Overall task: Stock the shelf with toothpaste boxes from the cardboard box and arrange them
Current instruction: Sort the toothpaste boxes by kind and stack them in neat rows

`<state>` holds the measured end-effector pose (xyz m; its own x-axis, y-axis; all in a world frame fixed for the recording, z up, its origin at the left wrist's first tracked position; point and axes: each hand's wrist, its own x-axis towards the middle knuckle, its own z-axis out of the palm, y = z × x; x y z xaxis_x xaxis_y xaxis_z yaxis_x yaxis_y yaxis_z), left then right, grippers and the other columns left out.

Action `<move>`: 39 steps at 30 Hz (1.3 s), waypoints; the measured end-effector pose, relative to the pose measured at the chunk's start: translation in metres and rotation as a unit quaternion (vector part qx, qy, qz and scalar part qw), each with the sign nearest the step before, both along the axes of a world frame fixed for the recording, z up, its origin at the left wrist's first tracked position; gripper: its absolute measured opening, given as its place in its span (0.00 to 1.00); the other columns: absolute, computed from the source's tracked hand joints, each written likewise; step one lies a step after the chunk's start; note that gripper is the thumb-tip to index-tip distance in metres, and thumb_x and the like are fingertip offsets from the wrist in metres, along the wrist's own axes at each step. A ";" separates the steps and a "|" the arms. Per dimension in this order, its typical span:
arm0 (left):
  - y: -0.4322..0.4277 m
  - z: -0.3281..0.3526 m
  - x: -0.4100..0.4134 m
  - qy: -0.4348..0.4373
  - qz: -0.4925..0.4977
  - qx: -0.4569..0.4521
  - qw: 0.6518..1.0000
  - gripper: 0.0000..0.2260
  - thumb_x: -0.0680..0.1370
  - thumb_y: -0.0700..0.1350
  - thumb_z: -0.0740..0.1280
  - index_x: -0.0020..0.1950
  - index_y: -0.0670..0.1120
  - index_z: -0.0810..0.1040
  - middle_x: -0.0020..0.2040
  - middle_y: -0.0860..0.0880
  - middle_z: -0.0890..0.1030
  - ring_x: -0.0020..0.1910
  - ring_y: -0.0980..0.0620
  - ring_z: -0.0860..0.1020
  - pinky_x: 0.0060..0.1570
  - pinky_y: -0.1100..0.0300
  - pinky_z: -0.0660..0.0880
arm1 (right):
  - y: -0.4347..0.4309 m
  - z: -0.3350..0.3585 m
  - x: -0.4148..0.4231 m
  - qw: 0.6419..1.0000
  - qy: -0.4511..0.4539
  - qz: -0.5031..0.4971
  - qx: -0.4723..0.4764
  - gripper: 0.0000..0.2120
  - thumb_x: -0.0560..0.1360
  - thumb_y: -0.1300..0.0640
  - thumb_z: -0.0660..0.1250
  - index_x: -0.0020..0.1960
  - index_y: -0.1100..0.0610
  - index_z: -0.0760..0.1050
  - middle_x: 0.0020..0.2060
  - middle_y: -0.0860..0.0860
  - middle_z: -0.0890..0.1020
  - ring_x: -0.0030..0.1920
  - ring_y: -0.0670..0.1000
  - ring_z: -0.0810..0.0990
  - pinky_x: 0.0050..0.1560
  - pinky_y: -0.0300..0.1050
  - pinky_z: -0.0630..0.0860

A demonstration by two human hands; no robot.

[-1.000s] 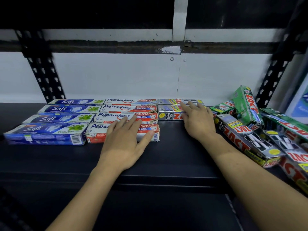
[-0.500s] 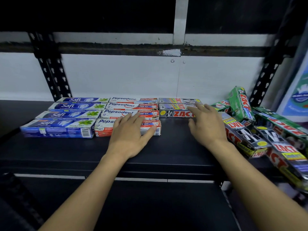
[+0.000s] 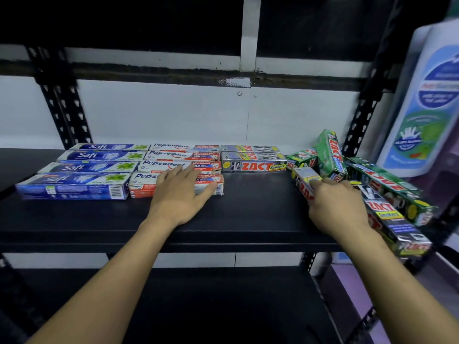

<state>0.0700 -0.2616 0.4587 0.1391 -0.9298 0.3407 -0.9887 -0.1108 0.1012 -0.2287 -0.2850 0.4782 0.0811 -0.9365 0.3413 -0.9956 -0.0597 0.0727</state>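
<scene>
Resting left hand (image 3: 181,197) flat on front red-and-white box (image 3: 142,189) at 10 o'clock; gripping grey box (image 3: 304,176) with right hand (image 3: 335,207) at 3 o'clock on shelf (image 3: 248,214).

Head camera looks down, close over shelf (image 3: 248,219).
</scene>
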 end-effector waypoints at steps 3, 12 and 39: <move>0.000 0.000 0.000 -0.001 0.001 0.002 1.000 0.32 0.79 0.69 0.47 0.76 0.53 0.65 0.79 0.53 0.61 0.78 0.49 0.57 0.75 0.49 0.50 | 0.009 -0.002 -0.001 0.998 -0.007 0.060 -0.010 0.14 0.72 0.56 0.65 0.57 0.54 0.75 0.54 0.54 0.79 0.52 0.63 0.76 0.48 0.51 0.73; 0.002 0.000 0.001 -0.001 -0.004 -0.001 1.000 0.32 0.79 0.69 0.48 0.77 0.53 0.65 0.79 0.52 0.62 0.78 0.48 0.57 0.75 0.49 0.50 | -0.003 -0.012 -0.017 0.968 -0.132 0.212 -0.003 0.25 0.75 0.52 0.70 0.71 0.46 0.70 0.72 0.48 0.70 0.72 0.51 0.68 0.74 0.60 0.59; 0.001 -0.002 0.003 0.003 -0.012 -0.006 1.000 0.31 0.79 0.68 0.48 0.77 0.52 0.64 0.79 0.52 0.61 0.78 0.49 0.56 0.76 0.50 0.48 | -0.081 -0.026 0.042 0.952 -0.221 0.211 0.003 0.23 0.74 0.49 0.72 0.67 0.52 0.76 0.68 0.55 0.74 0.71 0.57 0.68 0.70 0.52 0.66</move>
<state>0.0728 -0.2602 0.4564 0.1179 -0.9291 0.3506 -0.9905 -0.0849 0.1081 -0.1864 -0.3659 0.4521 0.3007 -0.8542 0.4242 -0.8158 -0.4608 -0.3494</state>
